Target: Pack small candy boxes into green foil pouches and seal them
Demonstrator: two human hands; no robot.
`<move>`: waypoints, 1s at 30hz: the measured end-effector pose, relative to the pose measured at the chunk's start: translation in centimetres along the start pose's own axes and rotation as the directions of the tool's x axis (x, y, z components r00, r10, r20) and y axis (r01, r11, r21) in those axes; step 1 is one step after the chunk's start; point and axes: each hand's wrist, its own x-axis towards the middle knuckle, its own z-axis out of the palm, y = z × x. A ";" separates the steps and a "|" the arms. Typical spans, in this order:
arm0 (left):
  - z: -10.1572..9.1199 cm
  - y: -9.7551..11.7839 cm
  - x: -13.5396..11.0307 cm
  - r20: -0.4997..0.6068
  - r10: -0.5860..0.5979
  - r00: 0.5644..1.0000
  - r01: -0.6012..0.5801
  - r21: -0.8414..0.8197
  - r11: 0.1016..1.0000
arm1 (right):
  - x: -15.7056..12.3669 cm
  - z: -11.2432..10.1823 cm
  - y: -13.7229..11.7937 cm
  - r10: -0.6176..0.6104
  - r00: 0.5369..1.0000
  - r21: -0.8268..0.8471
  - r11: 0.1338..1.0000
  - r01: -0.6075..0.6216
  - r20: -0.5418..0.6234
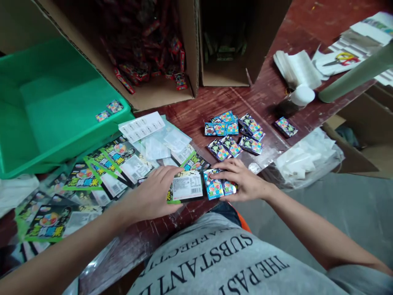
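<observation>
My left hand (152, 194) rests on a clear flat bag (187, 184) with a white barcode label and a green printed card inside, near the table's front edge. My right hand (242, 180) lies just right of it, fingers curled over a few small colourful candy packets (214, 187) at the bag's mouth. Several more of these small packets (233, 135) are scattered on the dark red wooden table (202, 110) beyond my right hand. To the left lies a fanned row of filled green-and-black bags (101, 168).
A green plastic bin (46, 102) stands at the left with two small packets inside. Open cardboard boxes (190, 61) of candy sit at the back. Empty clear bags (307, 157) lie right, white sheets, scissors (342, 58) and a green tube (356, 76) far right.
</observation>
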 end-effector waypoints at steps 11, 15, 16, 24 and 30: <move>4.1 1.9 0.0 -0.098 -0.145 0.985 0.144 -0.018 0.989 | 1.1 2.1 -0.5 0.069 0.997 -0.125 0.990 -0.066 0.019; 4.3 1.7 0.1 -0.086 -0.092 0.992 0.092 -0.005 0.996 | 0.8 2.9 -0.7 0.102 0.995 -0.102 0.990 -0.099 0.023; 4.2 1.6 0.2 -0.074 -0.084 0.994 0.084 0.005 0.996 | 0.5 2.8 -0.7 0.107 0.994 -0.102 0.989 -0.105 0.016; 4.6 1.6 0.3 -0.045 -0.099 0.994 0.100 0.028 0.995 | -2.0 1.1 -0.5 0.126 0.992 -0.091 0.988 -0.123 0.024; 4.6 1.6 0.3 -0.013 -0.082 0.997 0.082 -0.041 0.996 | -0.9 1.2 0.5 0.096 0.991 -0.043 0.995 -0.092 0.098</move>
